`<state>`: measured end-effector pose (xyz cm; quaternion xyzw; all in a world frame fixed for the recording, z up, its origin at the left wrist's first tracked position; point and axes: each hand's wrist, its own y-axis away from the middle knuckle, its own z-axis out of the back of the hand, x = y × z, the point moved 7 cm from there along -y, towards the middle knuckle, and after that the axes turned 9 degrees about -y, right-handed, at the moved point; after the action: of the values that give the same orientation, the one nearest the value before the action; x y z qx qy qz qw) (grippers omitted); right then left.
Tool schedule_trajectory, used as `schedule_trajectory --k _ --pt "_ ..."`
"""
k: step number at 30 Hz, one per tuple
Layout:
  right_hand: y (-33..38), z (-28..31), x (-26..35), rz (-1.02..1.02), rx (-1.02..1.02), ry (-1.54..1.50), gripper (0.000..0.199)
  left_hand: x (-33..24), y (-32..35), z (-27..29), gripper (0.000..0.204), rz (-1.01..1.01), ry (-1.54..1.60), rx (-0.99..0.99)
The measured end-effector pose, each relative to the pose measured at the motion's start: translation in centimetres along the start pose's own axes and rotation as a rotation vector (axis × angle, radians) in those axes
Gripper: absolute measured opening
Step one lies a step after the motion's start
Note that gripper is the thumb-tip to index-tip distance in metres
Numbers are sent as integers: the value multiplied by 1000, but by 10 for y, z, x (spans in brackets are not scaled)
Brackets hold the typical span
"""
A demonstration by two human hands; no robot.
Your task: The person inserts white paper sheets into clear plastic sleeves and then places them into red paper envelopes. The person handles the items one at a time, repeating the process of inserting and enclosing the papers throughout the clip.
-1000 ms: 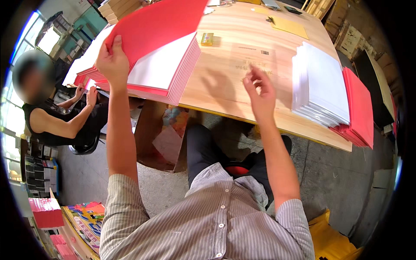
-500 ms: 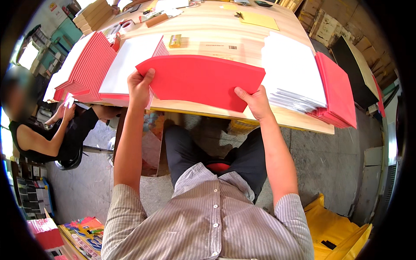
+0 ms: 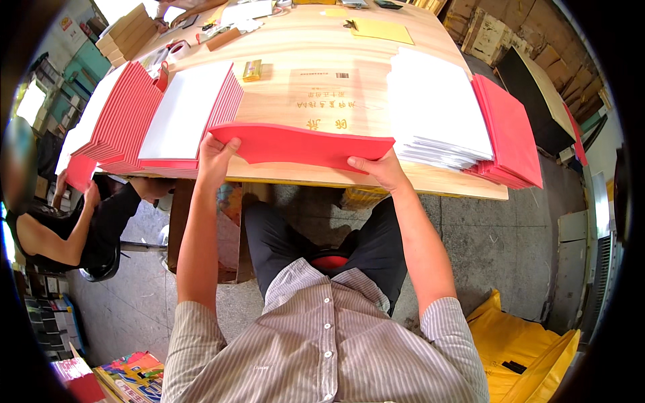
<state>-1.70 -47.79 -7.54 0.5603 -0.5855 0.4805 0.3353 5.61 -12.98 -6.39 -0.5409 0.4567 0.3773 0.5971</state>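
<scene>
Between my two hands a thin red sheet [image 3: 306, 149] is held up at the table's near edge, its long side slightly bowed and seen from above. My left hand [image 3: 216, 158] pinches its left end, thumb on the near face. At the other end my right hand [image 3: 379, 168] grips it the same way. Just beyond lies a see-through sheet [image 3: 329, 94] with gold print and a barcode, flat on the wooden table [image 3: 282, 74]. White sheets [image 3: 437, 101] lie piled beyond my right hand, beside a red stack [image 3: 507, 134].
Red-and-white layered stacks [image 3: 185, 114] stand at the left, a small yellow box [image 3: 252, 70] behind them. Farther back are a tape roll [image 3: 179, 49] and a yellow clipboard [image 3: 383, 30]. A seated person [image 3: 57, 228] holds a red piece. A yellow bag [image 3: 521, 349] lies on the floor.
The red sheet has come lower and tipped, so less of its face shows and the gold print beyond is uncovered. The seated person's hands now hold a red piece. The view has shifted slightly.
</scene>
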Motion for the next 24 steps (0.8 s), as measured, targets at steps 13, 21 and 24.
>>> schedule_trajectory --k 13,21,24 --pt "-3 -1 6 40 -30 255 36 21 3 -17 24 57 -196 57" --pt "18 -9 21 25 -35 447 27 6 11 -20 25 48 -206 10" --pt "59 -27 41 80 30 472 25 -20 31 -24 26 167 -129 131"
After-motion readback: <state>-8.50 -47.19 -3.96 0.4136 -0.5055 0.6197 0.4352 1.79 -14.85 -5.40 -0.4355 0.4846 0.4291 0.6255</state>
